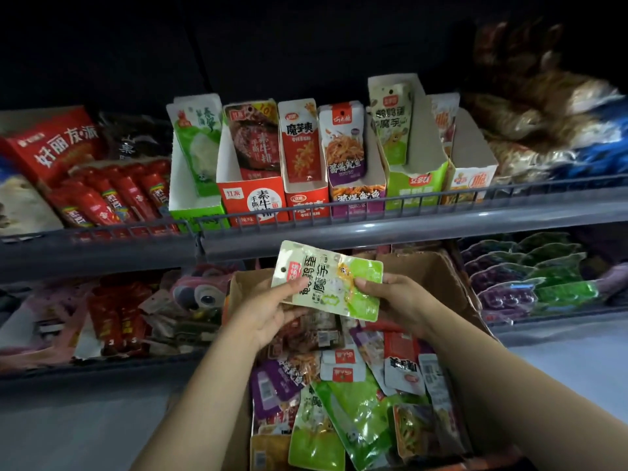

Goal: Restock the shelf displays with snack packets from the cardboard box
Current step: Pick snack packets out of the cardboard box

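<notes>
Green packet [331,280] pinched at both ends by left hand [268,309] and right hand [399,302], long axis crosswise; matching green display box [413,185] toward one o'clock, nearer right.

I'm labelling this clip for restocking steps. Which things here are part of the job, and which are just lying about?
Part of the job:
- green packet, gripped by left hand and right hand
- cardboard box of packets
- green display carton on the upper shelf

Just lying about:
- plush toy
- red pie box

Display boxes [306,164] on shelf [373,229] — cardboard box [441,277] below.
</notes>
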`<action>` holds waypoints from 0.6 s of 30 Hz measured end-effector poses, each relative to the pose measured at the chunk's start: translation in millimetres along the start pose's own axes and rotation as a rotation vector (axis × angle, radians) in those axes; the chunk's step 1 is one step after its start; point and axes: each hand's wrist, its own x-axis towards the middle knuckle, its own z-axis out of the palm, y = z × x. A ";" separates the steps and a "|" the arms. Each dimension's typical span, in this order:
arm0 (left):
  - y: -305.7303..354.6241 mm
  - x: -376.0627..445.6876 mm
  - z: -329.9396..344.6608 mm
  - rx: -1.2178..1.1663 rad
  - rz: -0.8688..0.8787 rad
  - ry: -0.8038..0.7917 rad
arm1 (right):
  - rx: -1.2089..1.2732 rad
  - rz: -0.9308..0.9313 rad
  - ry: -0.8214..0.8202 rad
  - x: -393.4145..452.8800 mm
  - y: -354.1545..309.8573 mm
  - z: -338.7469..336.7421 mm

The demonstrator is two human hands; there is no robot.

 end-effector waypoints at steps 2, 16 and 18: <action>1.5 0.9 8.2 -0.040 0.085 0.050 | 0.000 -0.029 0.012 -0.3 -3.0 3.0; 51.9 -1.0 43.4 0.285 0.400 0.078 | -0.445 -0.424 0.198 -27.7 -70.6 -0.1; 72.0 5.7 59.5 0.338 0.402 0.018 | -0.379 -0.504 0.268 -28.0 -80.2 -7.8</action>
